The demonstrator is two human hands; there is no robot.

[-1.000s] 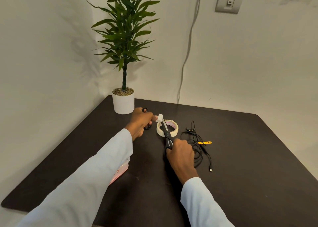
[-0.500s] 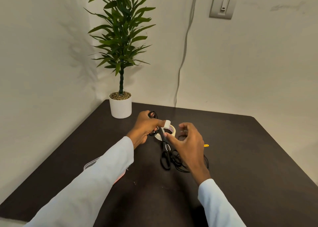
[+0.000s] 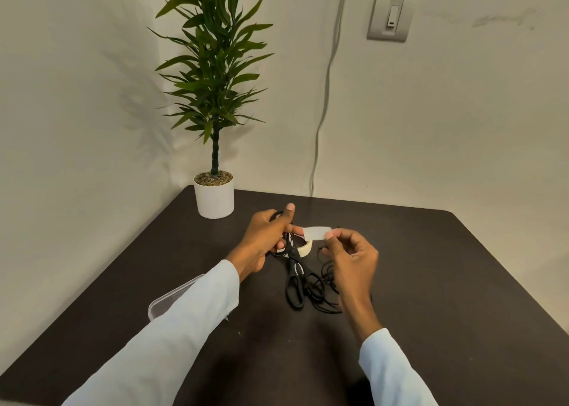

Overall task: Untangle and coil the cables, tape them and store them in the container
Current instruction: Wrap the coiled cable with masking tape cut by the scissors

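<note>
I pinch a cut strip of tape (image 3: 314,233) between both hands; my left hand (image 3: 267,241) also clasps a coiled cable (image 3: 278,215). Below my right hand (image 3: 351,259), the remaining cables (image 3: 323,285) lie tangled; the container (image 3: 172,301) waits.

Dark brown table (image 3: 431,282), black scissors (image 3: 295,285) & cables (image 3: 326,282), white tape strip (image 3: 316,233), cream roll (image 3: 305,249).

A potted plant (image 3: 215,104) stands in its white pot at the far left corner of my dark table (image 3: 431,282). On the far wall a grey light switch (image 3: 390,16) sits up to the right, and a pale cord (image 3: 326,97) runs down the wall behind the table's far edge.
</note>
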